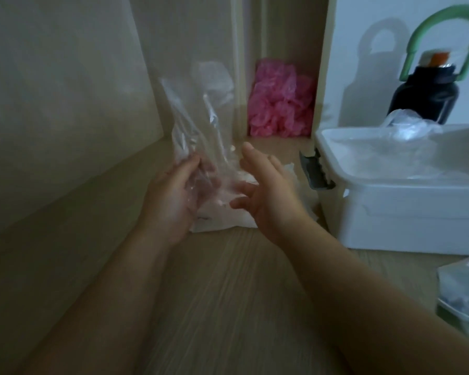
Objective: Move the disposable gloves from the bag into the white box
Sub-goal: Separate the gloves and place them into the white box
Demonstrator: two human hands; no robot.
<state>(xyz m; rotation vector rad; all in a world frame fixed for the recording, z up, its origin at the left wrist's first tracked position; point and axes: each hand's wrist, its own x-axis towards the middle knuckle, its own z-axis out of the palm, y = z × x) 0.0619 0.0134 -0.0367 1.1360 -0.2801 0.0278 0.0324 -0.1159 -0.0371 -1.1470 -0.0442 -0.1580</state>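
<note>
A clear plastic bag [198, 123] stands upright at the middle of the wooden surface, with thin clear gloves bunched at its bottom [222, 212]. My left hand [173, 190] grips the bag's lower left side, thumb on the film. My right hand [263, 188] is beside the bag's right side, fingers spread and relaxed, holding nothing. The white box [390, 212] stands to the right, open on top, with clear crumpled gloves [406, 131] lying in it. A dark latch [314, 169] hangs on its left end.
A pile of pink plastic gloves [279, 101] sits in the niche behind the bag. A black bottle with a green handle [428, 96] stands behind the box. A white tray with clutter [463, 296] lies at the right edge. Walls close the left and back.
</note>
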